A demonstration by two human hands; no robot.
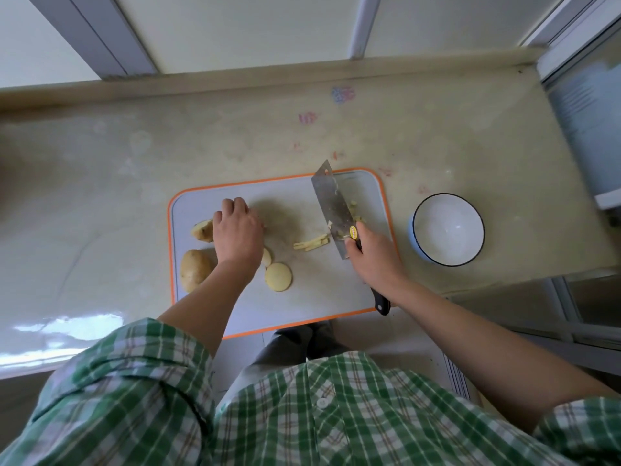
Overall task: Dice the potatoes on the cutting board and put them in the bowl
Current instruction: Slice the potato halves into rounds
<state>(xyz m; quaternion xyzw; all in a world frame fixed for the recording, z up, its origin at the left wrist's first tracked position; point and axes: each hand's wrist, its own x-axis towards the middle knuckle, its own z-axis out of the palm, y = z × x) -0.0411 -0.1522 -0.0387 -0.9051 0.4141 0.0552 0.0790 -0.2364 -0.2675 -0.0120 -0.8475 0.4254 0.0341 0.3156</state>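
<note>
While a cleaver (331, 203) is gripped at the top of its handle by the right hand (373, 253), its blade is held low over the right part of the board (319, 290), with small cut bits (353, 210) just beyond it toward the far right corner and a few strips (311, 245) just left of it. The left hand (238, 230) is seen from behind at the board's left middle, fingers curled down; whether anything is held beneath cannot be told. A cut half (203, 230) lies just beside that hand, a whole potato (195, 269) near the board's left edge, and a round slice (278, 276) nearer the middle. The bowl (448, 230) stands empty on the counter (134, 163), just off the board's right edge. Potato is judged firm and dense, with slippery cut faces; the whole one is likely to roll, so it is best held by its skin with a flat face set down. Strips and bits are judged light, easily scattered, and best gathered against the blade's flat. Open room is seen left of and behind the board; the counter's near edge appears to be reached or overhung by the board, and its right end lies close beyond the bowl.
</note>
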